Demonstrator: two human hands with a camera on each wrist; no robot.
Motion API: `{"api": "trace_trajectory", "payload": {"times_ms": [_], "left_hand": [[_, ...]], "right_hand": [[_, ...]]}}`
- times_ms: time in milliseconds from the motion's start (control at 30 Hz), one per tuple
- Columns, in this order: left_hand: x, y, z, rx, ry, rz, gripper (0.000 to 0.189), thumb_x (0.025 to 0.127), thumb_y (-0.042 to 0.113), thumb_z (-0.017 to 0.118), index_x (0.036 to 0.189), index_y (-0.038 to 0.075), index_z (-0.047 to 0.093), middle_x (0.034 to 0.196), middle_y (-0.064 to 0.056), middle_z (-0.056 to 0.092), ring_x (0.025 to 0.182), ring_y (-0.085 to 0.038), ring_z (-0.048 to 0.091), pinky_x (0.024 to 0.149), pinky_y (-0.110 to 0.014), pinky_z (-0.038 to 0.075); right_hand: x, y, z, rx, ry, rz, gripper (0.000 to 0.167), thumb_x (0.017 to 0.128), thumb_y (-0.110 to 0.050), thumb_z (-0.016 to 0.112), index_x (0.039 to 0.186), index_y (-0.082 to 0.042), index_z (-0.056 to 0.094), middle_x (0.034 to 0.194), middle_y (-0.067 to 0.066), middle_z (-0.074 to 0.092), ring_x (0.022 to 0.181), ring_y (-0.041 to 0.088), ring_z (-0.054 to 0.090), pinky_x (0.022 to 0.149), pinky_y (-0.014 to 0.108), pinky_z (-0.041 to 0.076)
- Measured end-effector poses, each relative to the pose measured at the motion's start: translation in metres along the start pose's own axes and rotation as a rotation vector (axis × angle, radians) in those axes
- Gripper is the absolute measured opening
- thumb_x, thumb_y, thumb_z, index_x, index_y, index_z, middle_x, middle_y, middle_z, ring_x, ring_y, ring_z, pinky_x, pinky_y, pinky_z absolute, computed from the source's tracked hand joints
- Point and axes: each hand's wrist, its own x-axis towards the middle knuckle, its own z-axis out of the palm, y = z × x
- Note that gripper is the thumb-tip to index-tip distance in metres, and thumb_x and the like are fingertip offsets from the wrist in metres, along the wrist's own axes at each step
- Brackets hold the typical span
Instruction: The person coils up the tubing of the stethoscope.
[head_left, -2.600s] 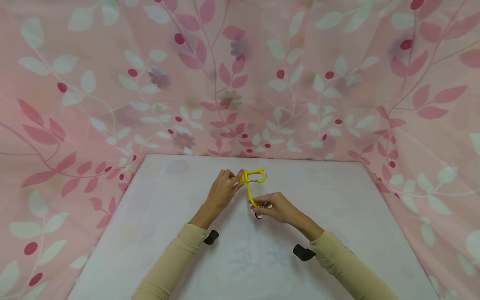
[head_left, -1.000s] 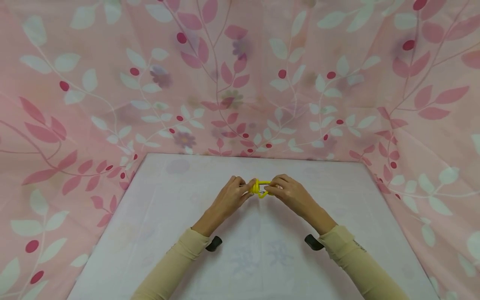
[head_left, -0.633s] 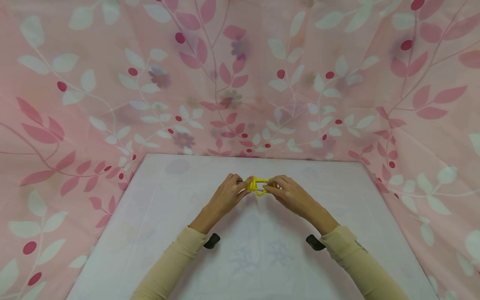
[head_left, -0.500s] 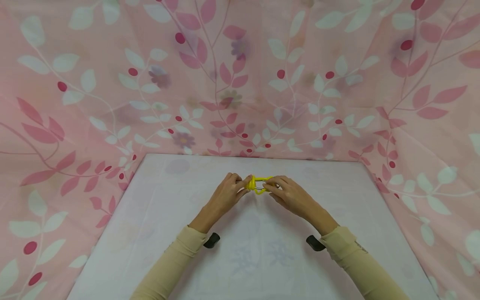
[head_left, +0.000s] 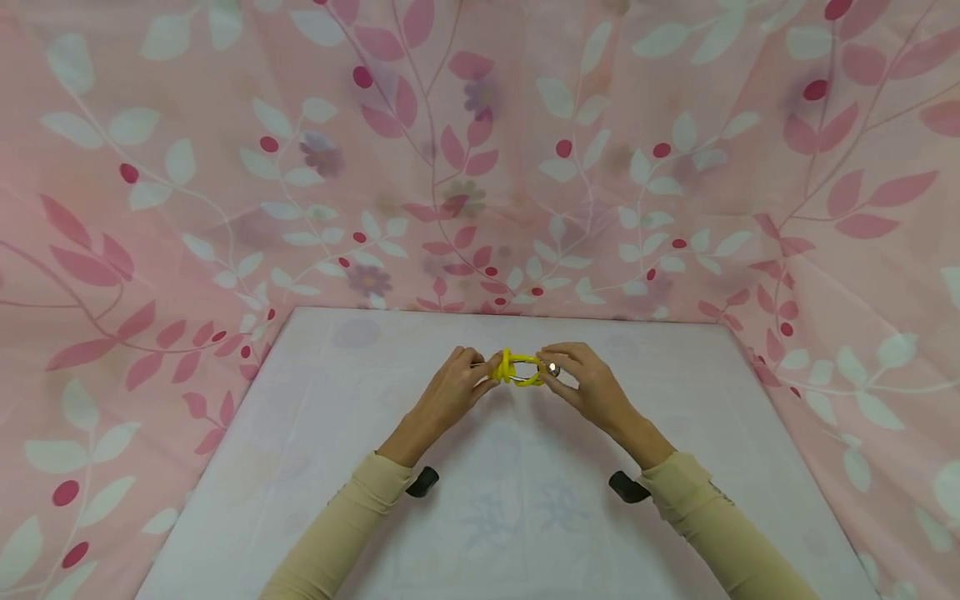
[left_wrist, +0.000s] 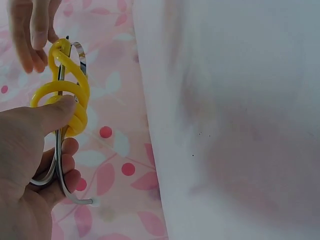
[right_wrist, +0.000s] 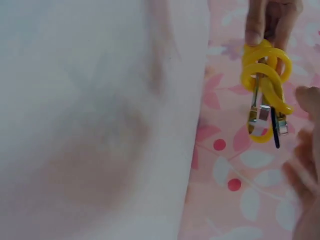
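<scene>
My left hand (head_left: 450,387) holds a stethoscope above the table's far half. Its yellow tubing (left_wrist: 82,80) is coiled around its silver ear tubes (left_wrist: 59,160). The thumb presses the coils, and the fingers lie behind the metal; a pale ear tip (left_wrist: 90,201) sticks out below the hand. At the loop's right end sits the round shiny chest piece (head_left: 553,369). My right hand (head_left: 592,387) is beside that end with thumb and fingers parted. In both wrist views a gap shows between the right fingers and the stethoscope.
A white-covered table (head_left: 480,533) lies beneath the hands. Pink leaf-patterned cloth (head_left: 480,167) hangs behind it and along both sides. Black wrist cameras, one at the left cuff (head_left: 423,482) and one at the right cuff (head_left: 628,487), jut inward.
My right hand carried the tubing's end and chest piece up from below to the loop's right end, then loosened its fingers and drew back. The left hand kept its hold.
</scene>
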Motion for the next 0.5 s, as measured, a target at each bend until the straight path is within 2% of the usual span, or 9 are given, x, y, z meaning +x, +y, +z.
{"api": "trace_trajectory", "payload": {"times_ms": [67, 133, 200, 300, 400, 500], "left_hand": [[0.001, 0.001, 0.001, 0.006, 0.009, 0.012, 0.053, 0.084, 0.026, 0.077, 0.135, 0.022, 0.061, 0.095, -0.007, 0.064, 0.087, -0.017, 0.051, 0.075, -0.024, 0.052], [0.001, 0.002, 0.002, 0.013, 0.020, 0.032, 0.055, 0.084, 0.026, 0.078, 0.136, 0.021, 0.061, 0.096, -0.006, 0.064, 0.088, -0.017, 0.052, 0.085, -0.027, 0.054], [0.001, 0.003, 0.003, 0.023, 0.025, 0.053, 0.057, 0.083, 0.026, 0.078, 0.137, 0.020, 0.059, 0.097, -0.006, 0.064, 0.089, -0.018, 0.054, 0.096, -0.034, 0.053], [0.000, 0.005, 0.005, 0.031, 0.020, 0.073, 0.062, 0.084, 0.026, 0.078, 0.141, 0.016, 0.055, 0.101, -0.006, 0.065, 0.093, -0.019, 0.057, 0.109, -0.044, 0.044], [-0.001, 0.006, 0.004, 0.020, -0.006, 0.063, 0.071, 0.087, 0.032, 0.075, 0.147, 0.011, 0.046, 0.110, -0.006, 0.066, 0.107, -0.024, 0.060, 0.111, -0.046, 0.040], [-0.002, 0.004, 0.000, -0.036, -0.048, 0.029, 0.079, 0.088, 0.038, 0.073, 0.152, 0.009, 0.036, 0.118, -0.005, 0.066, 0.123, -0.028, 0.055, 0.112, -0.049, 0.038]], "right_hand": [[0.002, -0.001, 0.000, 0.028, -0.021, 0.145, 0.068, 0.074, -0.024, 0.087, 0.134, -0.007, 0.059, 0.131, 0.014, 0.060, 0.120, 0.031, 0.057, 0.096, 0.050, 0.051], [0.003, -0.003, 0.001, 0.042, -0.101, 0.273, 0.079, 0.073, -0.036, 0.087, 0.140, -0.011, 0.053, 0.133, 0.013, 0.059, 0.116, 0.031, 0.058, 0.095, 0.052, 0.051], [0.003, -0.003, 0.003, 0.062, -0.181, 0.351, 0.081, 0.072, -0.043, 0.086, 0.140, -0.013, 0.054, 0.131, 0.012, 0.061, 0.111, 0.031, 0.061, 0.092, 0.051, 0.052], [0.001, -0.003, 0.006, 0.089, -0.219, 0.386, 0.071, 0.072, -0.046, 0.085, 0.131, -0.013, 0.063, 0.122, 0.008, 0.068, 0.104, 0.028, 0.065, 0.089, 0.047, 0.052], [-0.002, 0.001, 0.009, 0.091, -0.174, 0.374, 0.063, 0.071, -0.042, 0.087, 0.123, -0.012, 0.068, 0.119, 0.006, 0.070, 0.108, 0.027, 0.065, 0.093, 0.048, 0.051], [-0.005, 0.005, 0.011, 0.079, -0.135, 0.351, 0.062, 0.070, -0.039, 0.088, 0.122, -0.012, 0.068, 0.120, 0.006, 0.070, 0.111, 0.027, 0.064, 0.096, 0.052, 0.048]]}}
